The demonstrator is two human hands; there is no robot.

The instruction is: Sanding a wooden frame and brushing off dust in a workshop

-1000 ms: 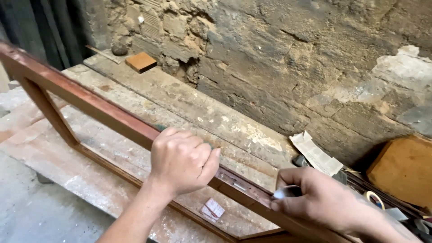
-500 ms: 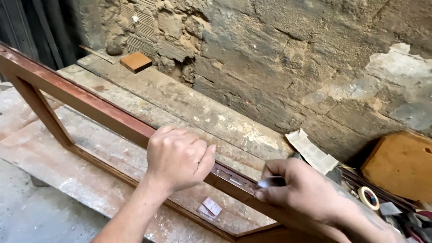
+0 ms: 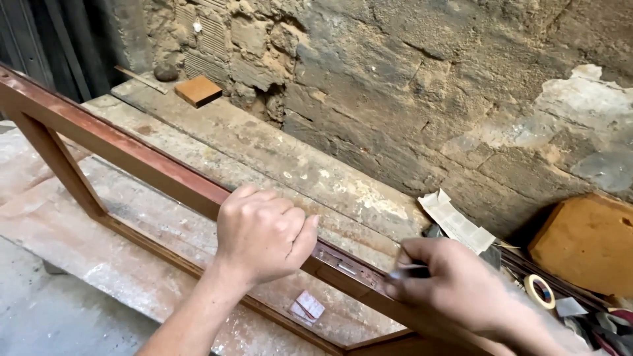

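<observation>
A brown wooden frame (image 3: 112,145) stands on edge across a dusty wooden workbench (image 3: 277,151). My left hand (image 3: 260,234) is closed over the frame's top rail near its middle. My right hand (image 3: 455,283) rests on the same rail further right and pinches a thin metal tool (image 3: 405,269) whose tip points at a small metal fitting (image 3: 343,265) set into the rail between the two hands. What kind of tool it is stays unclear, as the fingers cover most of it.
A rough stone wall (image 3: 409,86) rises behind the bench. A small wooden block (image 3: 198,90) lies at the far left, a crumpled paper (image 3: 455,221), a tape roll (image 3: 541,290) and an orange board (image 3: 587,244) at the right. A small card (image 3: 308,306) lies inside the frame.
My right hand has slid left along the rail with the tool, closer to my left hand and the metal fitting. The left hand keeps its grip on the rail.
</observation>
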